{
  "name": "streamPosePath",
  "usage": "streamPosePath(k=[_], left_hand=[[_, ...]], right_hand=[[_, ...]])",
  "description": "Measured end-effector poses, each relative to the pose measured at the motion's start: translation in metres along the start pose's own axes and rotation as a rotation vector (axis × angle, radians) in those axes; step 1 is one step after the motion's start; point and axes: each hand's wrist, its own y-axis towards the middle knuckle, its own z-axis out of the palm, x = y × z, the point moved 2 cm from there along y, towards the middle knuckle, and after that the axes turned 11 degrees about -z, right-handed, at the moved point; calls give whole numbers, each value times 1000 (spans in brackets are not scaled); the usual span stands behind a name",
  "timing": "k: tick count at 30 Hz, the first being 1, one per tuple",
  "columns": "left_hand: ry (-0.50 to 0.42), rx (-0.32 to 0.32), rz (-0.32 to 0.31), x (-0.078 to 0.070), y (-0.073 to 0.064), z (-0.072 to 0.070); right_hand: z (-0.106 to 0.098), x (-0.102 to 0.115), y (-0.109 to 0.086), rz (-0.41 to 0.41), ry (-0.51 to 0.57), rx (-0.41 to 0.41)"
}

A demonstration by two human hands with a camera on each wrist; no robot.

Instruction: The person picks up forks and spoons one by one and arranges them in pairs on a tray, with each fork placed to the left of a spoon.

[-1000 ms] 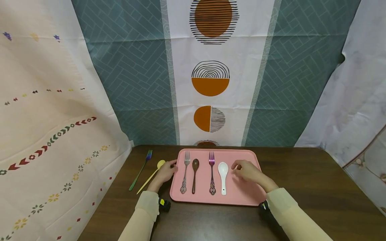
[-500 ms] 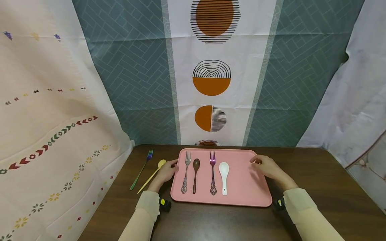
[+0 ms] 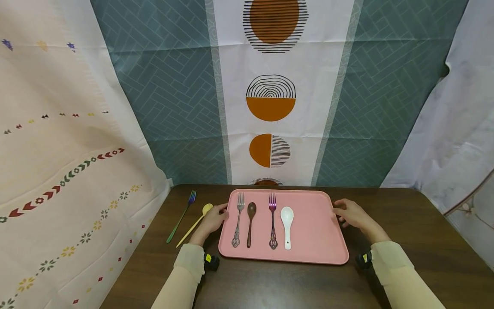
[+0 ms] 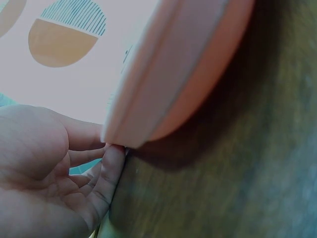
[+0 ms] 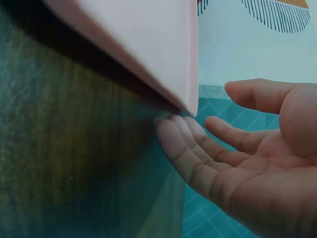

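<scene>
A pink tray [image 3: 314, 234] lies on the table with cutlery in a row on it: a silver fork [image 3: 237, 223], a dark brown spoon [image 3: 251, 210], a purple-tined fork [image 3: 272, 214] and a white soup spoon [image 3: 287, 216]. My left hand [image 3: 210, 219] is at the tray's left edge. In the left wrist view, thumb and fingers pinch the tray's rim [image 4: 143, 99]. At the opposite edge is my right hand [image 3: 356, 219]. The right wrist view has its fingertips [image 5: 173, 136] right at the lower side of the tray's corner, with the thumb held apart.
Left of the tray lie a fork with a green handle and blue tines [image 3: 183, 216] and a yellow spoon [image 3: 197, 222]. Both are on the dark wooden table [image 3: 278, 285]. A patterned cloth [image 3: 181, 107] hangs behind the table's back edge.
My right hand has moved right, from over the tray beside the white soup spoon to the tray's right edge. The left hand has stayed at the left edge.
</scene>
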Motion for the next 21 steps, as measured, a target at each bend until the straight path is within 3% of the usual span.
streamPosePath(k=[8, 13, 21], left_hand=[[8, -9, 10, 0, 1, -1], [11, -5, 16, 0, 3, -1], [-19, 20, 27, 2, 0, 0]], right_hand=[[1, -13, 3, 30, 172, 82], [0, -16, 4, 6, 198, 125], [2, -20, -1, -6, 204, 116]])
